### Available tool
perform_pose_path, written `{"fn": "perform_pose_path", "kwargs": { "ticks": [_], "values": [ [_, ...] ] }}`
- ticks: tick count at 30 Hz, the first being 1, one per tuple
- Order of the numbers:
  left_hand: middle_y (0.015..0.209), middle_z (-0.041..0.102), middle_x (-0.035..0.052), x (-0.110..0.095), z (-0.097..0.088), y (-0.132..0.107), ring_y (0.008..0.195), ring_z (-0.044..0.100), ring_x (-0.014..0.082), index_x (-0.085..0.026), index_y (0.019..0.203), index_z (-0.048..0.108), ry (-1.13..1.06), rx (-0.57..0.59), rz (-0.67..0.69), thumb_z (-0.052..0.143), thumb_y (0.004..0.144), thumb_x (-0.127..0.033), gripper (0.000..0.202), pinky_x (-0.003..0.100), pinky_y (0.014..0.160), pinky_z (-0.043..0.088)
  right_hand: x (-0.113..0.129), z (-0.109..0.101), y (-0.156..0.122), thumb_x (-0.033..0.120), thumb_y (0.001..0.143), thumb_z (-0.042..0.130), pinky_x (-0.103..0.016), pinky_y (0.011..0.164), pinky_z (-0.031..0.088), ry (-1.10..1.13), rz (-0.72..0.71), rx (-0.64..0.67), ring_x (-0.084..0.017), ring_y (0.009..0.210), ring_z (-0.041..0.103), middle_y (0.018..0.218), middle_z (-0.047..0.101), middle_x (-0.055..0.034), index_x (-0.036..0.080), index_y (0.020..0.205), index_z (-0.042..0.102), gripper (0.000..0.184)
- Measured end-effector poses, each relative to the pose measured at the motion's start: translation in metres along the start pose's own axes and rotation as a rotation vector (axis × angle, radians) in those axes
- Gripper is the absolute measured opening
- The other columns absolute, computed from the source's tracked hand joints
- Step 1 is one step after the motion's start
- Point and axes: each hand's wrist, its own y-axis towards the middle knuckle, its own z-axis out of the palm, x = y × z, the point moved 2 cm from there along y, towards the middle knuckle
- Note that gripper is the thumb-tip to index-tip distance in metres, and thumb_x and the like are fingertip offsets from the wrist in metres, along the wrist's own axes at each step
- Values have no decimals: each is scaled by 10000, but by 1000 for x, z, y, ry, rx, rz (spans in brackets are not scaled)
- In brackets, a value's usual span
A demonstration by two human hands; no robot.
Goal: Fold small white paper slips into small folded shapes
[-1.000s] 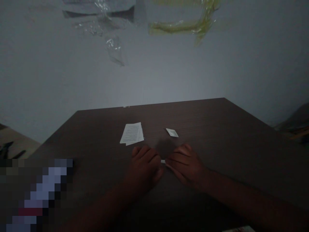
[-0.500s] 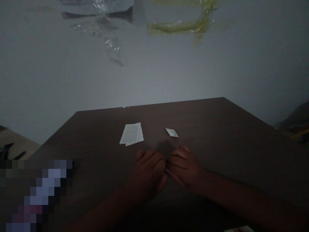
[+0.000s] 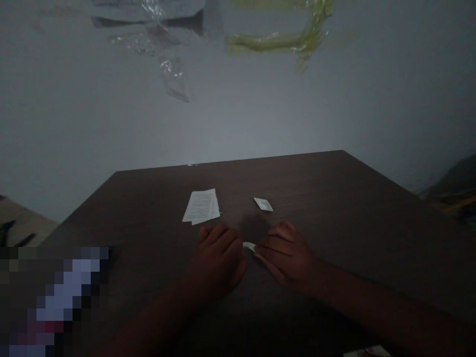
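Both my hands rest on a dark wooden table [image 3: 334, 198] in dim light. My left hand [image 3: 219, 258] and my right hand [image 3: 284, 255] have curled fingers and meet over a small white object [image 3: 249, 246] pinched between them; I cannot make out what it is. Just beyond my left hand lies a folded printed leaflet [image 3: 201, 207]. A small white sachet [image 3: 263, 204] lies beyond my right hand.
A pale wall stands behind the table, with clear and yellowish plastic wrapping [image 3: 275, 34] fixed high on it. A blurred-out patch covers the lower left. A light-coloured edge [image 3: 366, 352] shows at the bottom right.
My hands drew together half a second ago, hiding the white object. They have since parted slightly and it shows again between the fingertips.
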Motion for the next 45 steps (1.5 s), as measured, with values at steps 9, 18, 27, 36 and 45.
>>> {"fn": "perform_pose_path", "kwargs": {
  "ticks": [9,18,27,36,45],
  "values": [
    [1039,840,28,-17,-5,4,932,736,259,-224,1066,674,-46,-38,-32,684,940,15,270,427,855,477,2,3,0,96,1087,712,-430,816,451,-19,10,22,-230,896,695,934,842,-21,197,1090,814,143],
    [934,808,4,-16,-2,2,884,706,257,-230,936,667,-51,53,-36,783,841,-28,252,436,817,454,3,6,-3,103,1097,649,-448,770,480,33,-11,1,-234,864,700,939,853,-25,219,1104,817,204],
    [960,827,3,8,-7,1,936,728,262,-232,934,664,18,78,-89,764,861,-40,228,430,881,452,-6,-1,-3,102,1153,667,-432,849,473,21,18,3,-224,914,724,1013,882,-33,195,1134,778,146],
    [1004,834,15,-19,-6,5,911,735,272,-237,979,698,-84,100,-28,750,853,-1,272,444,832,499,3,2,-1,114,1099,682,-453,789,470,13,13,47,-244,857,705,886,820,-19,235,1049,783,165],
    [923,797,-6,-10,-5,3,869,682,244,-247,900,647,-25,8,-26,765,847,-31,252,426,833,446,4,-4,0,65,1074,680,-450,807,498,65,21,26,-243,895,731,987,867,-28,227,1166,800,222]
  ]
}}
